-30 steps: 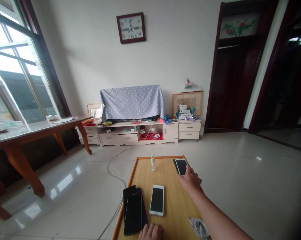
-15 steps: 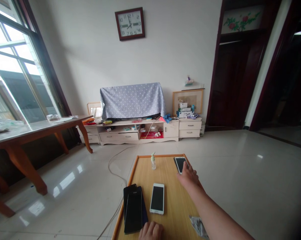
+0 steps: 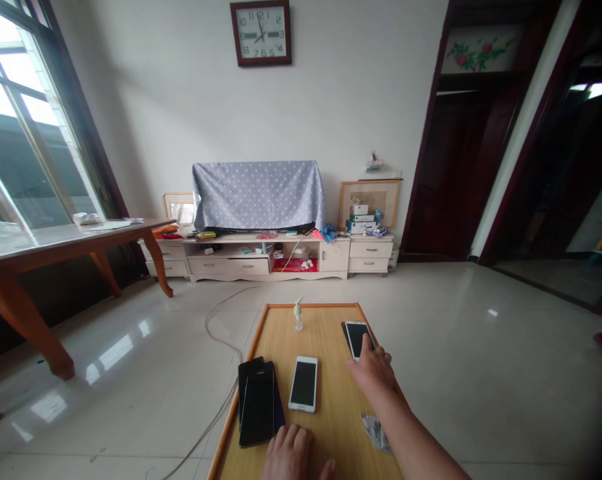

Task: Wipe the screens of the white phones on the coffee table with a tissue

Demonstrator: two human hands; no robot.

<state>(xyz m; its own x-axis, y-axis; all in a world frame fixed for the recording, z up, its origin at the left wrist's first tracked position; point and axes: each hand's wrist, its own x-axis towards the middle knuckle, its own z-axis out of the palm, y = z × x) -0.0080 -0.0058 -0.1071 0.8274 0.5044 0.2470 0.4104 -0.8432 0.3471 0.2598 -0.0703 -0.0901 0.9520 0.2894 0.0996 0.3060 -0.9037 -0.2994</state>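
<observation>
Head view, wooden desk [image 3: 331, 427] with orange rim: right hand [image 3: 373, 369] reaches forward, fingers spread open and one fingertip touching the near end of a white-framed phone [image 3: 357, 333] at the far right edge; left hand [image 3: 291, 455] lies open and flat at the near edge, gripping nothing, just below a stack of dark phones [image 3: 257, 409]. Also on the desk: a white phone [image 3: 303, 383] between stack and right hand, a small pump bottle [image 3: 297, 315] upright near the far end, a crumpled wrapper [image 3: 377, 431] beside the right forearm.
</observation>
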